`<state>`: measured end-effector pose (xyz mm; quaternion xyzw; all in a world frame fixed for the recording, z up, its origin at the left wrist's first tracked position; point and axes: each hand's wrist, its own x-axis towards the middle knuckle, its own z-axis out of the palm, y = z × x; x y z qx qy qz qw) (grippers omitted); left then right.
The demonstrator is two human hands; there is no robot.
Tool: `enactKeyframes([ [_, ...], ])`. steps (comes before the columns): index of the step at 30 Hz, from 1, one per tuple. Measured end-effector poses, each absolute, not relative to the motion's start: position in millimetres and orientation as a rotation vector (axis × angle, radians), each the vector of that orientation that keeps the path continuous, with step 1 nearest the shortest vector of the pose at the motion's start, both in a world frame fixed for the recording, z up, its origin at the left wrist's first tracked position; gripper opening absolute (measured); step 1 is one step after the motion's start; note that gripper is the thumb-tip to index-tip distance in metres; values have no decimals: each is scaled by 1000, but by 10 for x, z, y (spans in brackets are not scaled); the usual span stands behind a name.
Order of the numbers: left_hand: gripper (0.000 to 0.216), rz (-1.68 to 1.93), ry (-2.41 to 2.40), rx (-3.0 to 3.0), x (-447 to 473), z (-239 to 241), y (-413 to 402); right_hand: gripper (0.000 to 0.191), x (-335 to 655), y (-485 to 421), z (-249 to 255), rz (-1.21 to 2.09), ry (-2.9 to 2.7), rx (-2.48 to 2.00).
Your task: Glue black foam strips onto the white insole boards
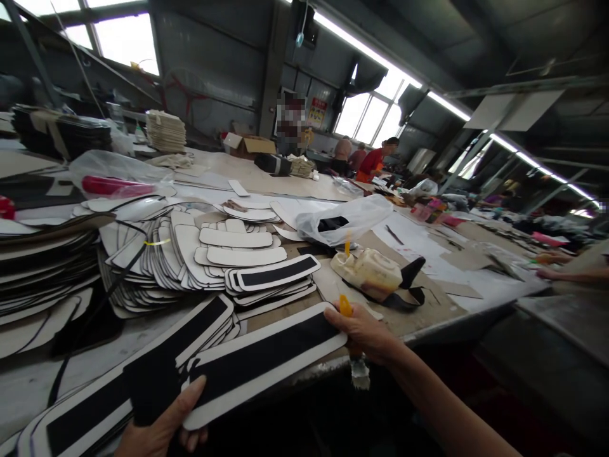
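A long white panel with a black strip on its face (266, 355) is held tilted across the front edge of the table. My left hand (164, 416) pinches its lower left end, thumb on top and fingers beneath. At the upper right end, my right hand (364, 330) grips the panel. A yellow handle (345, 306) also sticks up from the right hand; a crusted, pale end shows below, perhaps that of a brush. Similar panels (190, 336) lie stacked beside the left hand, with a loose black piece (152, 381) over them.
Piles of white pieces (185, 254) cover the left of the table. A stained plastic container (373, 273) with a yellow stick stands beyond my right hand, near a clear plastic bag (345, 219). A co-worker's arm (561, 273) reaches in at the right; other people work farther back.
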<state>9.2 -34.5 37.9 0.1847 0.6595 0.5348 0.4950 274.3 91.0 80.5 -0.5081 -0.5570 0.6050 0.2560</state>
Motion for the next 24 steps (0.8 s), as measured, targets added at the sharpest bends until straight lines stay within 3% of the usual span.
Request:
enactKeyframes([
  [4,25,1347,1310,198,61,458,-426,32,2697,897,838,1609,-1491,-1415],
  [16,37,1505,969,-29,4,520,-582,22,2426,842,955,1930,-1093,-1232],
  [24,39,1589,1162,17,-304,478,-768,21,2054,970,905,2000,-1350,-1210],
])
